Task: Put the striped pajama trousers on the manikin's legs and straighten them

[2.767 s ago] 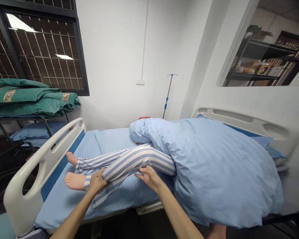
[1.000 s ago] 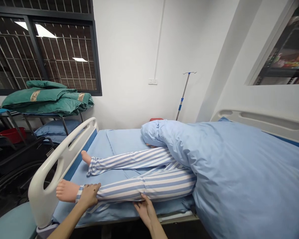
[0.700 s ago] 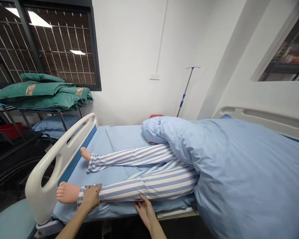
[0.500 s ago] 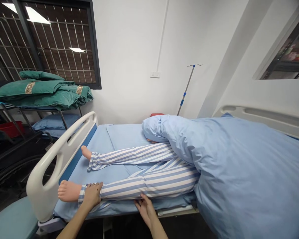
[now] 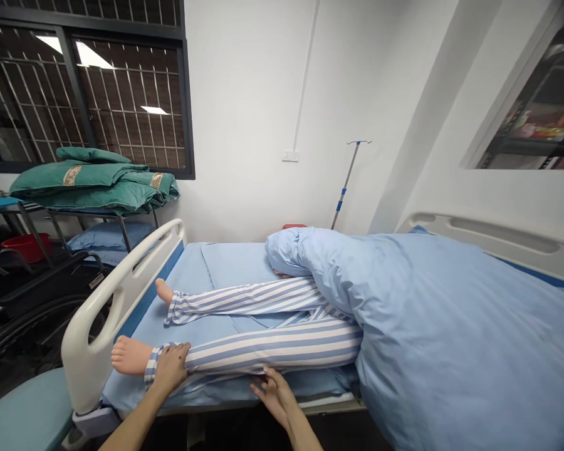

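A mannequin's near leg (image 5: 282, 346) in blue-and-white striped trousers lies stretched out on the bed, its bare foot (image 5: 130, 355) pointing up to the left. My left hand (image 5: 172, 366) is closed over this leg just above the ankle, on the trouser cuff. Below the knee's near side, my right hand (image 5: 276, 394) has its fingers apart, with the fingertips at the trouser fabric. The mannequin's far leg (image 5: 244, 299) rests flat on the blue sheet (image 5: 235, 260). A blue quilt (image 5: 413, 313) hides the upper body and thighs.
A white footboard (image 5: 82, 338) stands left of the feet, with a light-blue stool top (image 5: 28, 410) beside it. Behind are a wheelchair (image 5: 42, 300), folded green bedding (image 5: 94, 185) and a drip stand (image 5: 345, 185). The quilt hangs over the bed's near edge at right.
The view has tilted up slightly, so the wall and window sit lower in it. My right hand's fingers are a little more spread; my left hand keeps its place on the lower leg.
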`<action>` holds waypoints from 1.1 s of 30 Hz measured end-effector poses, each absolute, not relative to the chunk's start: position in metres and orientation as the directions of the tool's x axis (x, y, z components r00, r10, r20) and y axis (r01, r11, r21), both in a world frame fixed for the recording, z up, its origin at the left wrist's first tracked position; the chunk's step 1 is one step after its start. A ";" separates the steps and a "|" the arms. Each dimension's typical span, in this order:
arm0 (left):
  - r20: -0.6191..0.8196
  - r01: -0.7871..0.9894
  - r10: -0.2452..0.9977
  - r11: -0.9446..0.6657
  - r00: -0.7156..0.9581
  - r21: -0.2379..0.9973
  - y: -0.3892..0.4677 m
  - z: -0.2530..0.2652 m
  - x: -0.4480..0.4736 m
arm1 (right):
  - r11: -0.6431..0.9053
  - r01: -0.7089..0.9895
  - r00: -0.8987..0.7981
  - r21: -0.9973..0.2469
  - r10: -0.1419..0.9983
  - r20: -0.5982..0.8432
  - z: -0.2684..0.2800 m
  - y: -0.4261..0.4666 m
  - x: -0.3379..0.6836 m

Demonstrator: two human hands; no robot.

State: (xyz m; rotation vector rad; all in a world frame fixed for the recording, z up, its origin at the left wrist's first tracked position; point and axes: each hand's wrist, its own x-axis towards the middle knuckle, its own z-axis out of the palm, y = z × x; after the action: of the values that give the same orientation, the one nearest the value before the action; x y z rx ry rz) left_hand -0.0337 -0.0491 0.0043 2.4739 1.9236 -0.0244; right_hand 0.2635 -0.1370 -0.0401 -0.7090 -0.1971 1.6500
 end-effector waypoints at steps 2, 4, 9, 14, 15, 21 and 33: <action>-0.010 0.968 0.969 -0.247 0.247 0.038 -0.045 0.013 -0.030 | -0.204 -0.831 -0.068 -0.518 0.960 -0.270 -0.023 -0.142 0.271; -0.005 0.967 0.971 -0.238 0.239 0.093 -0.039 0.025 -0.020 | -0.186 -0.815 -0.086 -0.549 0.975 -0.203 0.001 -0.144 0.280; 0.000 0.945 0.980 -0.192 0.199 0.265 -0.025 0.058 0.030 | -0.088 -0.757 -0.090 -0.647 0.995 -0.030 0.076 -0.135 0.313; 0.015 0.901 0.987 -0.153 0.161 0.406 -0.022 0.059 0.076 | -0.038 -0.701 -0.073 -0.712 0.997 0.017 0.125 -0.128 0.337; 0.011 0.893 0.987 -0.150 0.161 0.423 -0.022 0.055 0.080 | -0.045 -0.686 -0.072 -0.727 0.997 0.006 0.128 -0.128 0.338; 0.011 0.891 0.984 -0.166 0.179 0.423 -0.027 0.032 0.081 | -0.073 -0.639 -0.063 -0.765 0.997 -0.043 0.124 -0.132 0.331; -0.051 0.913 0.968 -0.215 0.247 0.348 -0.025 0.037 0.069 | -0.074 -0.654 -0.039 -0.753 0.997 -0.065 0.117 -0.133 0.328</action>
State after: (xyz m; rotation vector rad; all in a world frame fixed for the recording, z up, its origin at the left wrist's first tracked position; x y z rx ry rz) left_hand 0.0685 -0.0252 0.0375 2.2179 1.7391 0.2538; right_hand 0.3278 -0.1327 0.1167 -0.7091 -0.6399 1.5281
